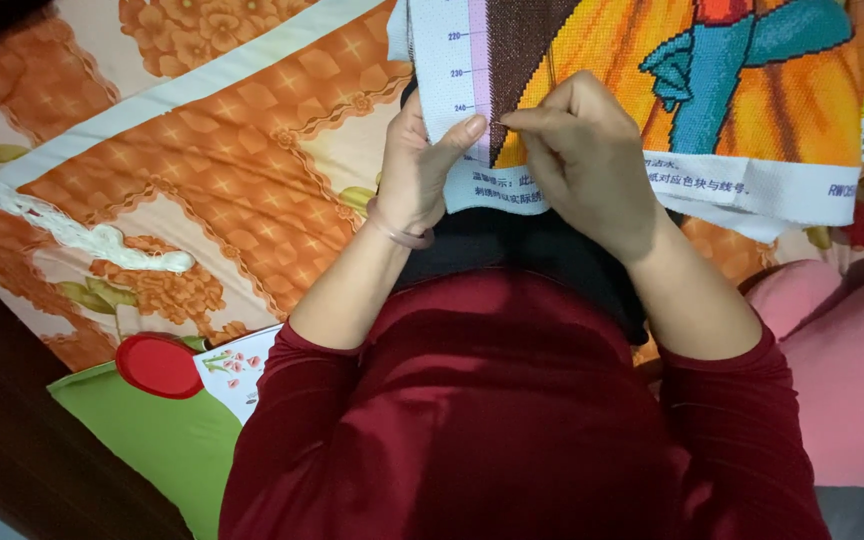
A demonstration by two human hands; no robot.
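Right hand (pixel 584 160) is pinched tight, thumb and forefinger tips together right at the cloth (pixel 592 60). Probably on a needle, but it's too small to see, so I can't tell what's actually in there. Left hand (pixel 417 170) sits at 9 o'clock from it, gripping the cloth's lower edge with the thumb laid flat across the front; there's a band (pixel 399 232) on that wrist.

Cloth runs from the hands up toward 12 o'clock: cross-stitch canvas, orange and teal picture, white printed border along the bottom. Looks light and floppy to me, not slippery, so holding it by the border close to the stitching spot seems sensible.

Orange floral bedsheet (pixel 212 170) spreads out at 9 o'clock, green pillow (pixel 157 430) at 7, something pink (pixel 842 370) at 4.
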